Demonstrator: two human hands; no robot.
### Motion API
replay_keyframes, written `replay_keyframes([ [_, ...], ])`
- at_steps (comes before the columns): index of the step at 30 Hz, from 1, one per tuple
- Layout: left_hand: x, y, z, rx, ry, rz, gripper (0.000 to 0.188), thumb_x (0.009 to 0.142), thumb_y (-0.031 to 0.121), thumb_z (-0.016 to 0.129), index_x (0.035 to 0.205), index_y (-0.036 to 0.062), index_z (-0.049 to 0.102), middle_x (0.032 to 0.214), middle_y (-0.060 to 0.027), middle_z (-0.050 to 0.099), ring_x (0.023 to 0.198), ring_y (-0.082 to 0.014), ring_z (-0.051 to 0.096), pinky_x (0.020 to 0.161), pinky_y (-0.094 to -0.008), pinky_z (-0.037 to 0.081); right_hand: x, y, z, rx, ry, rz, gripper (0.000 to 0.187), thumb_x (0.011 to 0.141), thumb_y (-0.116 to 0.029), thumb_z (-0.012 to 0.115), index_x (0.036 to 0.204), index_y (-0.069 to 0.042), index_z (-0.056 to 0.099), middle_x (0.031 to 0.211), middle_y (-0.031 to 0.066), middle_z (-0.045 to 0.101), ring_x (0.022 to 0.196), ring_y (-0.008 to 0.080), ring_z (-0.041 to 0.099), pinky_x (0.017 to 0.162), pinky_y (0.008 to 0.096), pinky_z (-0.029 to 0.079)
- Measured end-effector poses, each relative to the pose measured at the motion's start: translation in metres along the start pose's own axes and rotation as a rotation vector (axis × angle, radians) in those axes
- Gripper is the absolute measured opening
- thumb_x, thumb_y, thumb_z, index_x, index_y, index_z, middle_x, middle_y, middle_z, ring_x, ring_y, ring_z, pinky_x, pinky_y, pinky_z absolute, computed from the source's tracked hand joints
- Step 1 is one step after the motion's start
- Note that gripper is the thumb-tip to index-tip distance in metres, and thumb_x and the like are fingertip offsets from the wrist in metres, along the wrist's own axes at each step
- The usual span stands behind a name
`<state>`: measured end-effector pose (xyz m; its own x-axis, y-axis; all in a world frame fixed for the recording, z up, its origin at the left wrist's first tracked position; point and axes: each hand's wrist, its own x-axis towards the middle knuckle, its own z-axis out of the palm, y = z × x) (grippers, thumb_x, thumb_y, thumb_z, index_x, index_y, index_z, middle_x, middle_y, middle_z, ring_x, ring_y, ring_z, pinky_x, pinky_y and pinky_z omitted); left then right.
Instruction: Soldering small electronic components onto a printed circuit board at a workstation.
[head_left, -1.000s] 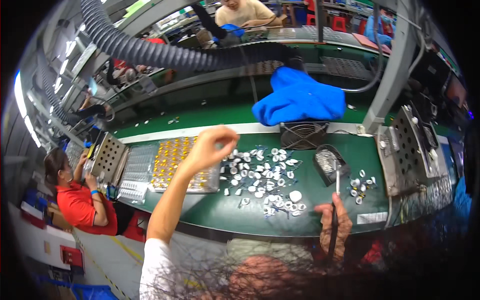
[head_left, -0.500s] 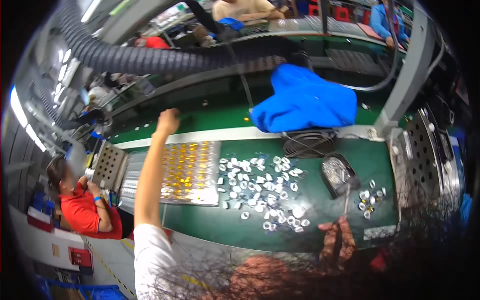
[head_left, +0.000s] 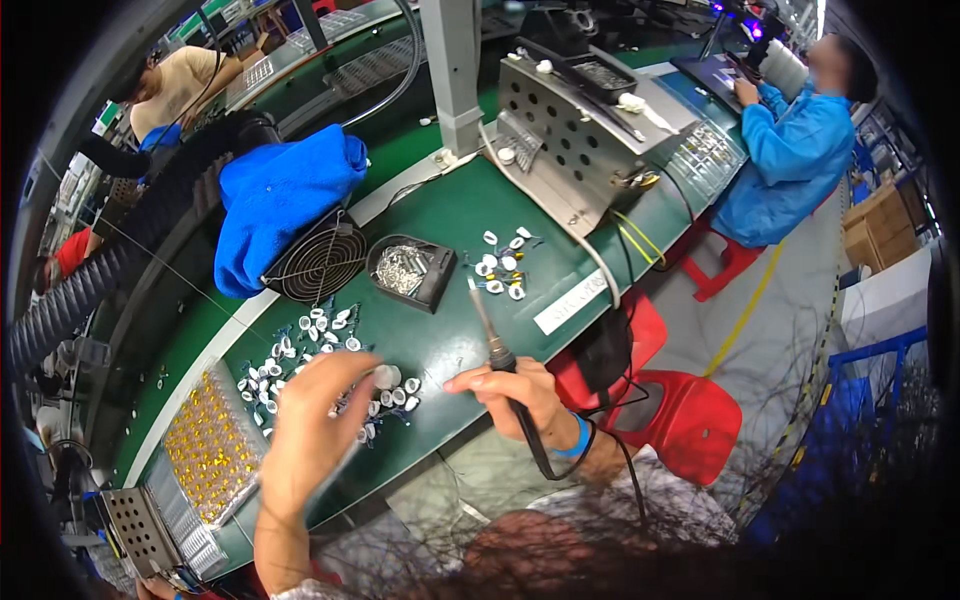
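Observation:
My right hand (head_left: 522,398) grips a soldering iron (head_left: 494,345) by its dark handle, tip pointing up and away over the green bench. A blue band circles that wrist, and the cord hangs below. Over the near side of a pile of small white ring-shaped parts with dark leads (head_left: 290,350) hovers my left hand (head_left: 322,415), slightly blurred. Its fingers are curved and apart, with white parts showing between them. A pale round piece (head_left: 387,376) lies just beyond its fingertips. Left of the pile sits a clear tray with rows of yellow parts (head_left: 212,445).
A black bin of small metal pieces (head_left: 410,270) stands beside a round fan grille (head_left: 322,262). A blue cloth (head_left: 285,205) drapes behind it. Several white parts (head_left: 502,265) lie right of the bin. A perforated metal box (head_left: 560,140) and a co-worker in blue (head_left: 790,150) are farther right.
The view has swung to the right. My left hand has come back from the far belt to the white parts. My right hand still holds the soldering iron, which is away from the bin.

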<state>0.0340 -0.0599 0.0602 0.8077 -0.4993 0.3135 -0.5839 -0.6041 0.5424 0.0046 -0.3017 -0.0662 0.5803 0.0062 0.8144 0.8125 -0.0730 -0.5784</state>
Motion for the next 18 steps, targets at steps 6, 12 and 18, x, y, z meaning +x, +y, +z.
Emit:
replay_keyframes([
  [6,0.082,0.008,0.091,0.094,-0.140,0.257,0.033,0.084,-0.003,0.067,0.117,0.0012,0.067,0.114,-0.0165,0.070,0.105,-0.0363,0.067,0.087,-0.0451,0.057,-0.004,-0.032,-0.043,-0.147,0.120,0.060,0.024,0.092,0.008,0.060,0.113,-0.003,0.063,0.097,0.0130,0.080,0.067,0.0208,0.075,0.056,0.0308,0.055],
  [12,0.119,-0.004,0.134,0.173,0.014,0.311,0.027,0.088,0.002,0.064,0.114,0.0020,0.069,0.109,-0.0136,0.070,0.104,-0.0344,0.065,0.090,-0.0436,0.056,-0.005,-0.044,-0.060,-0.168,0.132,0.044,0.021,0.098,0.006,0.059,0.118,-0.001,0.059,0.098,0.0168,0.078,0.078,0.0274,0.078,0.061,0.0327,0.059],
  [18,0.116,-0.009,0.116,0.066,-0.067,0.296,0.017,0.087,-0.004,0.069,0.103,0.0002,0.072,0.103,-0.0153,0.071,0.099,-0.0364,0.066,0.085,-0.0424,0.055,0.000,-0.038,-0.062,-0.224,0.087,-0.005,0.023,0.101,0.003,0.056,0.123,-0.001,0.052,0.095,0.0210,0.078,0.053,0.0133,0.060,0.052,0.0282,0.052],
])
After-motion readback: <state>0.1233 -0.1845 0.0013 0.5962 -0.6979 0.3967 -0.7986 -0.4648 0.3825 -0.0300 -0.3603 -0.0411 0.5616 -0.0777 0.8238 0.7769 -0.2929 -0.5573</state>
